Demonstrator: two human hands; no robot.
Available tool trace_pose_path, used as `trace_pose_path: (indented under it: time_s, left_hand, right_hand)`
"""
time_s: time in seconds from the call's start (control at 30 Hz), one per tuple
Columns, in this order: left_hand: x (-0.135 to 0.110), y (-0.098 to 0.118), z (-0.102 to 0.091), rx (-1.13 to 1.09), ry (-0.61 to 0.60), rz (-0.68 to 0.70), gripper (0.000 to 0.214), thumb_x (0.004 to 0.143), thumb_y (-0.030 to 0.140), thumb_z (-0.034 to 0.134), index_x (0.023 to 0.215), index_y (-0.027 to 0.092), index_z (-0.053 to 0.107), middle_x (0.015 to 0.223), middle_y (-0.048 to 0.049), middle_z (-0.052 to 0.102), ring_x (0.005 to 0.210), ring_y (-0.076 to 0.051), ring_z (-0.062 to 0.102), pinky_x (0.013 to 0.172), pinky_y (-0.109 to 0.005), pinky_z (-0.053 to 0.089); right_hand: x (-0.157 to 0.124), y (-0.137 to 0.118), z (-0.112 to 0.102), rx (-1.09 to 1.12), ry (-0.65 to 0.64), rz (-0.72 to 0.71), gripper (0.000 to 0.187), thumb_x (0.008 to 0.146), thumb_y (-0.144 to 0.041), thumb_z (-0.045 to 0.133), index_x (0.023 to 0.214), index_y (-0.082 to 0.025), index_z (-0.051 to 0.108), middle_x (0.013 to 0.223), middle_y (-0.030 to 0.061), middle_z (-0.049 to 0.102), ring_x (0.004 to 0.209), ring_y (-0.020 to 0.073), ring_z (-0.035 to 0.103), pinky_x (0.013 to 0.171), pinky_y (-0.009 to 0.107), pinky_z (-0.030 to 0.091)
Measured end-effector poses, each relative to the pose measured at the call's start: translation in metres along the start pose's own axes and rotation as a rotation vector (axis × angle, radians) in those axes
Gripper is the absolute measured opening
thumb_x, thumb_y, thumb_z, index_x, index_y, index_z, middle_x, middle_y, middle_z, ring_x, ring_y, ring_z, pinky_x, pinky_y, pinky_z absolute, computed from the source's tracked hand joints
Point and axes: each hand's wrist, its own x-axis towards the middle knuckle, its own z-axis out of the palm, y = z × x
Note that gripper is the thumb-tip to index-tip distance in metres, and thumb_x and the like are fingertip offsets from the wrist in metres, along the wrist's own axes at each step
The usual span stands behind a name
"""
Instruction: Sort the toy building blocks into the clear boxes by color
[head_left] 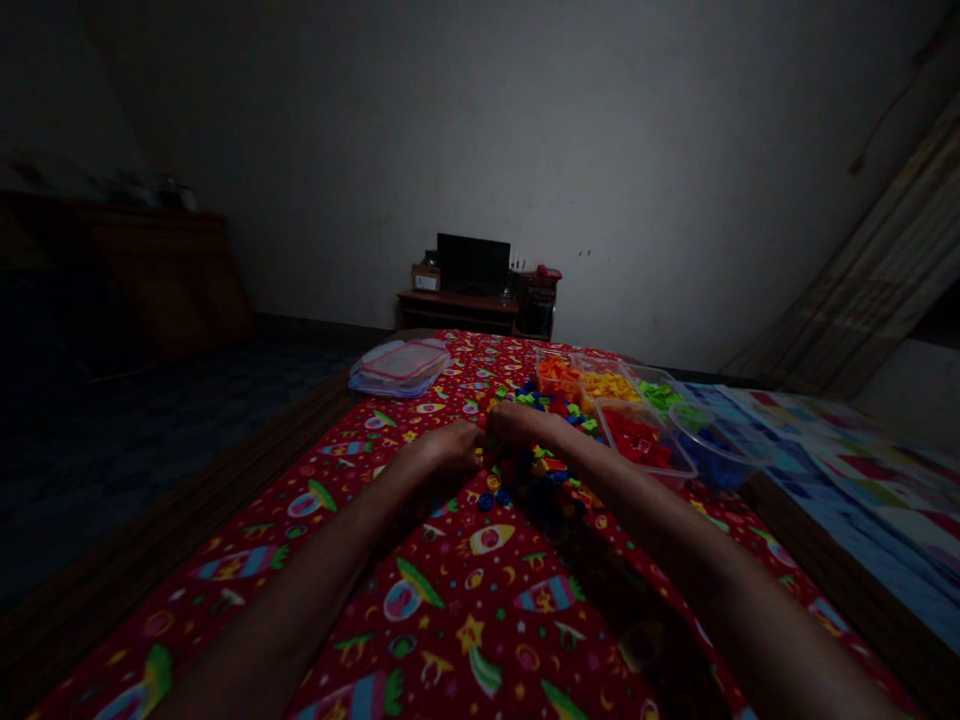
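Observation:
Many small plastic toy pieces [544, 465] in red, yellow, green, blue and orange lie in a loose pile on the red patterned cloth [465, 600]. My left hand [454, 443] is at the pile's left edge, its fingers curled closed. Close beside it, my right hand [513, 422] reaches over the pile, also closed. The hands nearly meet; a bit of yellow shows by the left fingertips, but what either hand holds is too dark to tell. Right of the pile, clear tubs hold orange [559, 372], yellow [611, 387], green [661, 397], red [636, 440] and blue pieces [711, 457].
Clear lids [401, 366] are stacked at the cloth's far left. A quilt [847, 450] spreads to the right, near a hanging curtain [862, 260]. Against the back wall stands a low desk with a dark monitor [473, 263]. A wooden cabinet [161, 280] is at left. The room is dim.

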Motion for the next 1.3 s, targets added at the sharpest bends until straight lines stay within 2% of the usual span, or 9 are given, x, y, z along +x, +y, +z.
trace_pose_path:
  time_s: [0.13, 0.37, 0.53, 0.67, 0.73, 0.83, 1.03, 1.2, 1.3]
  left_hand:
    - [-0.003, -0.004, -0.003, -0.097, -0.012, -0.024, 0.019, 0.065, 0.017, 0.057, 0.082, 0.018, 0.066, 0.069, 0.0009, 0.063, 0.06, -0.012, 0.054, 0.047, -0.019, 0.034]
    - [-0.006, -0.009, -0.006, -0.231, 0.0, -0.004, 0.016, 0.064, 0.019, 0.054, 0.076, 0.016, 0.065, 0.065, 0.0012, 0.063, 0.059, -0.013, 0.055, 0.049, -0.018, 0.035]
    - [-0.005, -0.019, -0.009, -0.182, 0.047, -0.029, 0.024, 0.064, 0.021, 0.056, 0.084, 0.017, 0.069, 0.074, -0.0012, 0.068, 0.063, -0.014, 0.058, 0.051, -0.019, 0.037]
    - [0.0, -0.026, -0.007, -0.222, 0.134, -0.024, 0.024, 0.065, 0.026, 0.059, 0.085, 0.017, 0.07, 0.074, -0.0015, 0.069, 0.066, -0.015, 0.061, 0.054, -0.019, 0.04]
    - [0.004, -0.026, -0.005, -0.29, 0.196, -0.025, 0.027, 0.067, 0.029, 0.058, 0.088, 0.017, 0.07, 0.075, -0.0019, 0.069, 0.067, -0.016, 0.062, 0.055, -0.02, 0.042]
    - [0.009, -0.019, -0.002, -0.455, 0.322, -0.019, 0.035, 0.069, 0.037, 0.057, 0.094, 0.014, 0.068, 0.077, -0.0036, 0.069, 0.067, -0.017, 0.063, 0.057, -0.022, 0.045]
    - [0.016, 0.015, -0.002, -0.754, 0.462, 0.105, 0.041, 0.07, 0.043, 0.059, 0.098, 0.014, 0.066, 0.086, -0.0057, 0.069, 0.074, -0.018, 0.064, 0.065, -0.027, 0.05]
    - [0.015, 0.041, -0.002, -0.432, 0.526, 0.159, 0.023, 0.074, 0.028, 0.059, 0.091, 0.016, 0.07, 0.087, -0.0054, 0.068, 0.081, -0.018, 0.062, 0.074, -0.027, 0.047]
    - [0.011, 0.048, -0.001, -0.246, 0.518, 0.17, 0.017, 0.076, 0.022, 0.057, 0.083, 0.017, 0.072, 0.082, -0.004, 0.066, 0.079, -0.017, 0.059, 0.074, -0.025, 0.045]
  right_hand:
    - [-0.007, 0.001, 0.001, 0.052, 0.057, 0.03, 0.028, 0.076, -0.005, 0.047, 0.091, -0.005, 0.07, 0.084, 0.0142, 0.07, 0.066, 0.0111, 0.058, 0.056, 0.017, 0.037]
    - [-0.011, -0.002, 0.0, 0.071, -0.007, 0.001, 0.022, 0.075, -0.01, 0.051, 0.085, -0.008, 0.071, 0.075, 0.0085, 0.069, 0.058, 0.0097, 0.053, 0.052, 0.018, 0.035]
    - [-0.012, -0.008, -0.002, 0.085, 0.111, 0.082, 0.026, 0.076, -0.006, 0.048, 0.086, -0.006, 0.071, 0.079, 0.0126, 0.07, 0.065, 0.0112, 0.057, 0.056, 0.018, 0.036]
    - [-0.02, 0.001, 0.001, 0.208, 0.222, 0.16, 0.023, 0.074, -0.009, 0.051, 0.083, -0.007, 0.072, 0.078, 0.0103, 0.07, 0.066, 0.012, 0.058, 0.057, 0.018, 0.038]
    - [-0.028, 0.008, 0.004, 0.362, 0.323, 0.202, 0.024, 0.074, -0.011, 0.054, 0.089, -0.009, 0.072, 0.08, 0.0073, 0.07, 0.068, 0.0123, 0.059, 0.058, 0.018, 0.039]
    - [-0.044, 0.01, 0.011, 0.784, 0.472, 0.283, 0.024, 0.075, -0.017, 0.057, 0.093, -0.011, 0.071, 0.074, 0.0031, 0.068, 0.064, 0.0116, 0.059, 0.057, 0.018, 0.041]
    - [-0.073, -0.012, 0.023, 1.652, 0.545, 0.348, 0.012, 0.073, -0.023, 0.065, 0.073, -0.011, 0.064, 0.057, -0.0024, 0.056, 0.056, 0.008, 0.055, 0.059, 0.018, 0.047]
    - [-0.072, -0.023, 0.027, 2.052, 0.578, 0.324, 0.024, 0.087, -0.036, 0.052, 0.081, -0.014, 0.059, 0.075, 0.0022, 0.062, 0.063, 0.0075, 0.058, 0.07, 0.023, 0.053]
    - [-0.067, -0.021, 0.034, 1.919, 0.529, 0.244, 0.023, 0.087, -0.038, 0.052, 0.09, -0.017, 0.06, 0.079, 0.003, 0.063, 0.067, 0.0095, 0.059, 0.072, 0.026, 0.054]
